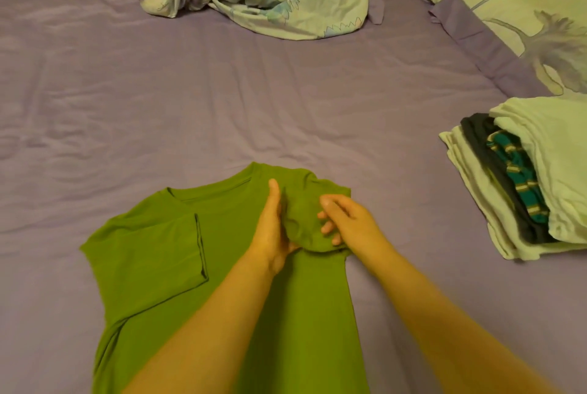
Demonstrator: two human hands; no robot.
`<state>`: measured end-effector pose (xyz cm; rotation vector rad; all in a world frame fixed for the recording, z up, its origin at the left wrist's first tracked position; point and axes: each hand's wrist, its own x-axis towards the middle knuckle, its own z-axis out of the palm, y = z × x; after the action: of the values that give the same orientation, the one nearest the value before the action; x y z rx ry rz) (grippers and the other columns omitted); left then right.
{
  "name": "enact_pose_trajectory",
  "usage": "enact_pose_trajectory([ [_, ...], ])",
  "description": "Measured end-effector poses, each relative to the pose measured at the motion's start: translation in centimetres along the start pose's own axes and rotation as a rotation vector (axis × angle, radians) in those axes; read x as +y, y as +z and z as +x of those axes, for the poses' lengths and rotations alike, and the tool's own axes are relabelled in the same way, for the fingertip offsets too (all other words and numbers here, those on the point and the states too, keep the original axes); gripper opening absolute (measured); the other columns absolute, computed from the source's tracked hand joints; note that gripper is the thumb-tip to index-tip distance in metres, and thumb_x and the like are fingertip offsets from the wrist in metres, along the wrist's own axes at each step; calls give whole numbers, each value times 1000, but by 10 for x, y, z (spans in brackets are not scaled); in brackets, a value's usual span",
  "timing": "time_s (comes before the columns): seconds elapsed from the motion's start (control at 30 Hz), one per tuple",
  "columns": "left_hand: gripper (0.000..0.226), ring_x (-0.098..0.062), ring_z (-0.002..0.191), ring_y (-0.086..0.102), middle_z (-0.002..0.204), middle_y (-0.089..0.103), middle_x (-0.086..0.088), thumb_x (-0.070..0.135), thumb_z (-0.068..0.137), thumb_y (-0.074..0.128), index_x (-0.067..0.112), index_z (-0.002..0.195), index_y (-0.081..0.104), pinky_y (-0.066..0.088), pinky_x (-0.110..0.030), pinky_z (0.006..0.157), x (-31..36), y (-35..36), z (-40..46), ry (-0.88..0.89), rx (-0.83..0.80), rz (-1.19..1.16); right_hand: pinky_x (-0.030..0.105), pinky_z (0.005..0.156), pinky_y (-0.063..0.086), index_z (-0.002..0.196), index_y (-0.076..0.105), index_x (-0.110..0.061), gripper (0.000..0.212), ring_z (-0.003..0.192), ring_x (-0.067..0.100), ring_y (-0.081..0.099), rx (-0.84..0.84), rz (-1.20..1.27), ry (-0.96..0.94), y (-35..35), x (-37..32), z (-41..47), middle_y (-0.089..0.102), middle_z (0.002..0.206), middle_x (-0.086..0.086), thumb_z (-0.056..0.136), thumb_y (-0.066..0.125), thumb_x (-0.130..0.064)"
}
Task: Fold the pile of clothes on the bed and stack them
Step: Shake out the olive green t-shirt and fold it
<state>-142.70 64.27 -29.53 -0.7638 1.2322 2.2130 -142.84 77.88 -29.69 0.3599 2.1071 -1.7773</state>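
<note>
Head view: green shirt (241,282) lying on bed (190,107), long axis running toward you. Your left hand (272,228) pressing flat, fingers straight. Your right hand (344,218), just right of it, pinching bunched sleeve (301,218) between both. Folded stack (524,177) lying well right of right hand.

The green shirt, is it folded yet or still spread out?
Partly folded. The green shirt lies flat with one sleeve folded in; the left hand and right hand are tucking the other.
</note>
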Motion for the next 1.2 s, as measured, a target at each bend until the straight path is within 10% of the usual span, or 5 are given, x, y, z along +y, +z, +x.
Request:
enact_pose_trajectory([
  [0.2, 28, -30, 99, 61, 122, 59, -29, -8, 92, 51, -9, 120, 55, 48, -39, 90, -10, -18, 1, 315, 308, 383, 13, 44, 39, 132, 48, -6, 36, 57, 14, 53, 123, -270, -9, 6, 24, -4, 54, 83, 4, 97, 44, -3],
  [0.4, 41, -43, 106, 58, 117, 60, -28, -4, 94, 48, -2, 135, 46, 43, -52, 95, -6, -56, -6, 422, 470, 553, 29, 106, 29, 138, 43, -2, 49, 121, 34, 49, 12, -678, -218, 23, 35, -18, 45, 135, 22, 90, 52, 2],
  [0.67, 54, -30, 110, 54, 128, 51, -18, 7, 90, 60, 3, 140, 41, 36, -31, 102, -46, -80, -60, 348, 436, 989, 25, 110, 20, 138, 49, -16, 43, 135, 28, 31, -112, -1042, -271, 37, 56, -57, 27, 154, 10, 95, 46, -10],
  [1.03, 32, -25, 98, 63, 103, 67, -9, 6, 90, 59, 8, 122, 60, 46, -33, 89, -126, -131, -205, 248, 401, 1014, 11, 72, 43, 107, 68, -5, 21, 85, 24, 62, -73, -479, -16, 48, 105, -216, 68, 99, 15, 88, 61, 1],
  [1.2, 41, -25, 117, 53, 125, 59, -10, 16, 90, 62, 10, 130, 56, 36, -29, 102, -164, -181, -259, 176, 231, 1363, 31, 103, 36, 130, 56, -9, 44, 118, 27, 51, -311, -796, -19, 44, 139, -275, 53, 128, 12, 87, 65, -9],
])
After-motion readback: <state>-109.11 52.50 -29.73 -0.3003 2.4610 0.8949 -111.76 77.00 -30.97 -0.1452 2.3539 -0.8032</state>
